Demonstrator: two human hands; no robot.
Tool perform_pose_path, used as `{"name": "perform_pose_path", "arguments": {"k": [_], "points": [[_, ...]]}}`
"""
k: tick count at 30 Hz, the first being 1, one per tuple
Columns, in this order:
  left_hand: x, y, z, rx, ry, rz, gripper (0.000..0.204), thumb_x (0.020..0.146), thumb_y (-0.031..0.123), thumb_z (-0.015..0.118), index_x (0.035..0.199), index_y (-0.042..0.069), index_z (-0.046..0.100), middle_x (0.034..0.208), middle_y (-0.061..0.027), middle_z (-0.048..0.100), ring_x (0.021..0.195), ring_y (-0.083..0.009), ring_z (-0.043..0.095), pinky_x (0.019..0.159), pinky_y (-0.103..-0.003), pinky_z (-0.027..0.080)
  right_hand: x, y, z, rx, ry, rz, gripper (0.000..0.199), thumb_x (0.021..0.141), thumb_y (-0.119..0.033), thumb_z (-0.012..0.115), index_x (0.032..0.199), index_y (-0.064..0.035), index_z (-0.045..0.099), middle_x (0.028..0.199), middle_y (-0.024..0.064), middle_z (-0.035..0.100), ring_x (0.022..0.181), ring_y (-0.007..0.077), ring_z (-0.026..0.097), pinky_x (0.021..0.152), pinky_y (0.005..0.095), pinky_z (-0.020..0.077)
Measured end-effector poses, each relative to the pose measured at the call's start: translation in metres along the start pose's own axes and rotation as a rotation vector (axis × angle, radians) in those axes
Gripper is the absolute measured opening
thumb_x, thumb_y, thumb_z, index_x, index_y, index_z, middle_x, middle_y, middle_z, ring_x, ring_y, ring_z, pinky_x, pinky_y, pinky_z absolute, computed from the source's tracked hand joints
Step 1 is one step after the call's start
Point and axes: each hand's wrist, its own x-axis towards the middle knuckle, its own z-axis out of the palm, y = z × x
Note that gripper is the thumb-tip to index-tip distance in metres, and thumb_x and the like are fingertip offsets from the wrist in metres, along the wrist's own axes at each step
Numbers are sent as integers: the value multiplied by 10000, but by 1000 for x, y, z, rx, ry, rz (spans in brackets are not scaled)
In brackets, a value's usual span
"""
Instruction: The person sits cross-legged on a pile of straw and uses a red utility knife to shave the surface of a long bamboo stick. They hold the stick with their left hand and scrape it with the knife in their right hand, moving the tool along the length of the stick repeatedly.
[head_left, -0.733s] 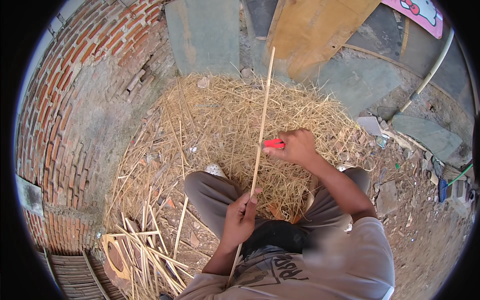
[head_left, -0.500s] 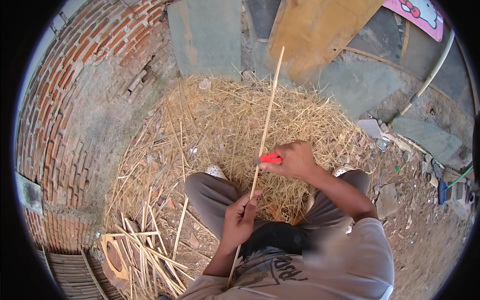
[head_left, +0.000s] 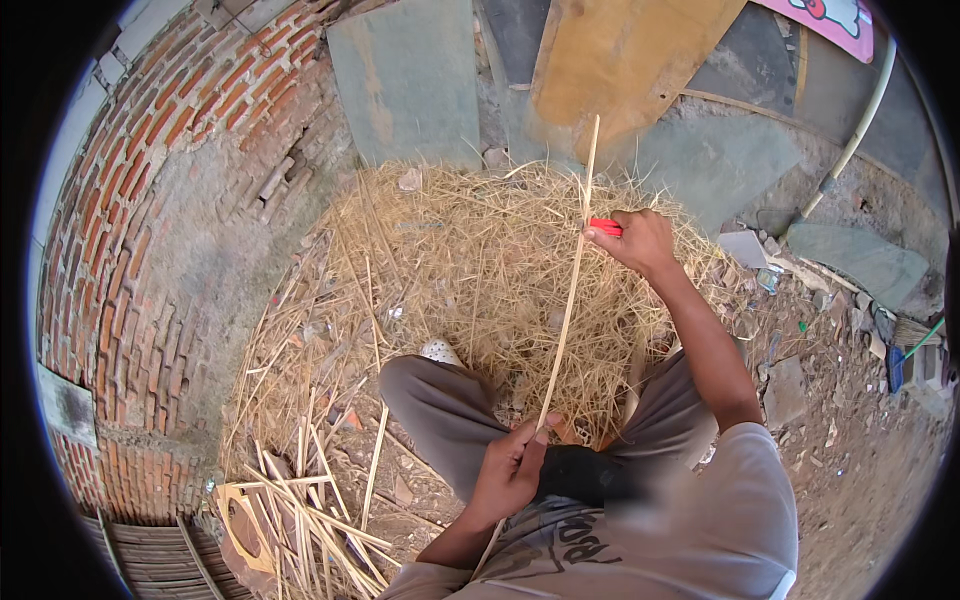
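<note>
A long, thin bamboo strip (head_left: 567, 320) slants from my lap up and away to the far side. Its lower part is gripped by my left hand (head_left: 512, 472), closed round it just above my lap. My right hand (head_left: 640, 238) is closed on a red-handled knife (head_left: 605, 228), which meets the strip well up its length, near the far end. The blade itself is too small to make out. By the knife, a thin sliver stands slightly apart from the strip.
A wide heap of pale shavings (head_left: 470, 290) covers the ground between and beyond my legs. Loose strips (head_left: 315, 525) lie in a pile at my left. A brick wall (head_left: 150, 250) rises on the left; grey and brown boards (head_left: 405, 90) lean at the far side.
My right hand has slid the knife farther along the strip, away from me and rightward. The sliver now shows beside it. My left hand keeps its grip, slightly farther right in view.
</note>
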Motion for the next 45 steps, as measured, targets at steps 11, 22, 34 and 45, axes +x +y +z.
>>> {"name": "perform_pose_path", "arguments": {"k": [11, 22, 34, 45], "points": [[-7, -12, -11, 103, 30, 67, 268, 1009, 105, 443, 1218, 32, 595, 595, 93, 362, 536, -1, 323, 489, -202, 264, 17, 23, 13, -104, -77, 39, 648, 773, -737, 538, 760, -114, 717, 606, 166, 626, 663, 351, 658, 611, 461, 508], [-31, -5, -42, -126, 146, -169, 280, 1021, 122, 431, 1224, 13, 591, 595, 109, 341, 526, 23, 266, 475, -190, 196, 14, 16, -8, 70, -176, 335, 828, 813, -817, 377, 737, -56, 695, 616, 130, 638, 636, 305, 659, 615, 438, 511], [-24, -6, -19, -3, 13, -110, 291, 997, 84, 464, 1258, 40, 585, 590, 83, 370, 541, 4, 322, 487, -194, 254, -4, -16, 4, 85, 1, -32, 640, 802, -712, 548, 661, -100, 669, 510, 110, 580, 498, 306, 610, 495, 414, 491], [-13, -13, -12, 92, -1, -56, 244, 995, 87, 468, 1191, 39, 605, 611, 66, 381, 564, -20, 345, 501, -209, 280, 27, 54, 44, -123, 18, 13, 608, 753, -709, 591, 688, -111, 679, 528, 118, 585, 561, 334, 624, 564, 424, 508]]}}
